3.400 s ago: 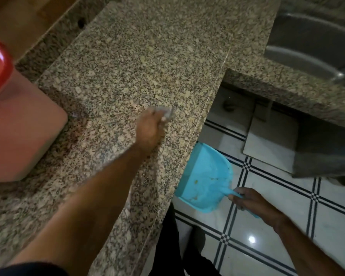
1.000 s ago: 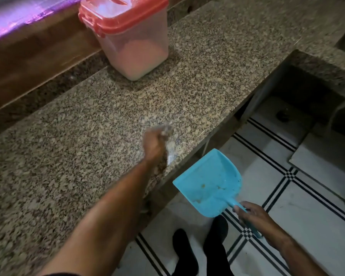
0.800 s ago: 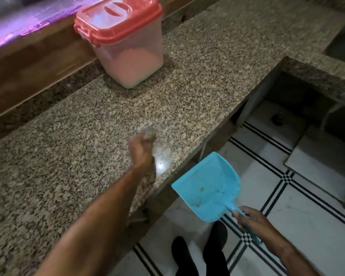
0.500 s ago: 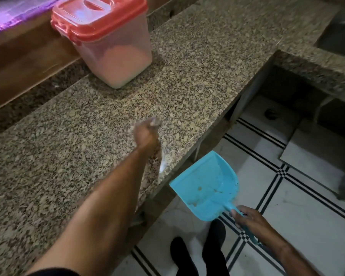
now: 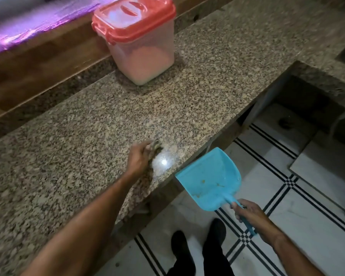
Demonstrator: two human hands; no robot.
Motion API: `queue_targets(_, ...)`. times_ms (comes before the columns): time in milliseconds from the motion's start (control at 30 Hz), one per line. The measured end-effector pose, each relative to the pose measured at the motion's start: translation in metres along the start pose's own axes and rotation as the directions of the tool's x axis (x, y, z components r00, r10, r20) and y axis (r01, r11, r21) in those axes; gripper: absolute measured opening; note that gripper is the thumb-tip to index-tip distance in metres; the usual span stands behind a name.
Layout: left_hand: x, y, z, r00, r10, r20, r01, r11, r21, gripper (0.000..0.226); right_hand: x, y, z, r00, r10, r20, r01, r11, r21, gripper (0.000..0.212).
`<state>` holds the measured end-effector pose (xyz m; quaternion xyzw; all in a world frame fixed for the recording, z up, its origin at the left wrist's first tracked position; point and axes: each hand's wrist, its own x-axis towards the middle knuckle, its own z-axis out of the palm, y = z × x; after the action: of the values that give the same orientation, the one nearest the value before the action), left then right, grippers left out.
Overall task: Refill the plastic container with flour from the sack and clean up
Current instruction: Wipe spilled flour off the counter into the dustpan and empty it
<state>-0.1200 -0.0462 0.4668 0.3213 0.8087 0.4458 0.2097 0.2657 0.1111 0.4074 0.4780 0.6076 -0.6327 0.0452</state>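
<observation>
Container check: 1 translucent plastic container (image 5: 147, 56) stands upright on the granite counter (image 5: 217, 76), toward its back edge, near the wooden ledge (image 5: 38, 62). Its red lid (image 5: 131, 16) sits on top, with a side latch visible at the left. Through the wall, pale flour (image 5: 145, 64) shows; the fill line sits a little above mid-height. The upper part of the wall looks hazy.

Left hand (image 5: 138, 159): on the counter near its front edge, well apart from the container. Fingers are curled round a small grey wad (image 5: 155, 145). The wad is motion-blurred, so cloth or sponge cannot be told. A bright light glare (image 5: 163, 162) lies on the stone just beside the hand, with a pale, cloudy patch around it.

Right hand (image 5: 251, 216): fingers wrapped round the handle of 1 blue dustpan (image 5: 209, 176). The pan is held below counter level, its open mouth just beside the front edge, to the right of the left hand. Whether the pan touches the edge cannot be told. Pan contents: a few yellowish specks and smears on the inner face, otherwise bare blue plastic.

Surroundings: white floor tiles (image 5: 317, 246) with black stripe lines under the pan, 2 dark-clad feet (image 5: 183, 248) below, and purple sheeting (image 5: 28, 30) above the ledge at upper left.
</observation>
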Motion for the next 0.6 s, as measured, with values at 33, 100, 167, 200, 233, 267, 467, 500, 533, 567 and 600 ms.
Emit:
queue_targets(33, -0.009, -0.017, -0.008, 0.990, -0.082, -0.115, 0.087, 0.995, 0.046, 0.029, 0.001, -0.003, -0.003, 1.000, -0.006, -0.001, 0.006, 1.000, -0.016, 0.022)
queue_targets(100, -0.030, -0.048, -0.018, 0.909, -0.274, -0.312, 0.343, 0.920, 0.191, 0.022, 0.004, -0.008, -0.008, 1.000, -0.005, 0.017, 0.006, 1.000, -0.026, 0.037)
queue_targets(167, -0.045, -0.058, -0.014, 0.861, -0.275, -0.427, 0.448, 0.807, 0.385, 0.020, 0.009, -0.013, -0.012, 0.999, -0.009, 0.043, 0.011, 0.999, -0.052, 0.055)
queue_targets(200, -0.046, -0.058, -0.006, 0.856, -0.252, -0.451, 0.455, 0.781, 0.427, 0.020, 0.012, -0.013, -0.013, 0.998, -0.013, 0.059, 0.017, 0.998, -0.067, 0.057)
queue_targets(233, -0.045, -0.052, 0.006, 0.851, -0.241, -0.466, 0.452, 0.789, 0.417, 0.019, 0.014, -0.013, -0.015, 0.997, -0.016, 0.076, 0.022, 0.997, -0.079, 0.054)
queue_targets(267, -0.042, -0.038, 0.019, 0.851, -0.233, -0.471, 0.439, 0.808, 0.393, 0.016, 0.016, -0.013, -0.017, 0.996, -0.016, 0.088, 0.024, 0.996, -0.089, 0.049)
queue_targets(467, 0.004, 0.017, 0.103, 0.949, -0.120, -0.291, 0.214, 0.925, 0.314, 0.022, 0.039, -0.008, -0.040, 0.982, -0.003, 0.190, 0.033, 0.988, -0.151, 0.038)
queue_targets(500, 0.007, 0.024, 0.103, 0.939, -0.140, -0.313, 0.221, 0.945, 0.240, 0.025, 0.044, -0.008, -0.046, 0.979, -0.001, 0.204, 0.033, 0.987, -0.155, 0.039)
queue_targets(533, 0.005, 0.027, 0.096, 0.906, -0.185, -0.381, 0.272, 0.944, 0.188, 0.026, 0.048, -0.011, -0.052, 0.977, -0.002, 0.212, 0.038, 0.985, -0.166, 0.038)
queue_targets(567, -0.001, 0.024, 0.086, 0.848, -0.233, -0.476, 0.346, 0.924, 0.163, 0.022, 0.051, -0.014, -0.058, 0.975, -0.005, 0.223, 0.046, 0.983, -0.179, 0.037)
queue_targets(600, -0.011, 0.013, 0.073, 0.767, -0.290, -0.573, 0.462, 0.869, 0.178, 0.018, 0.055, -0.017, -0.064, 0.970, -0.005, 0.244, 0.053, 0.981, -0.189, 0.038)
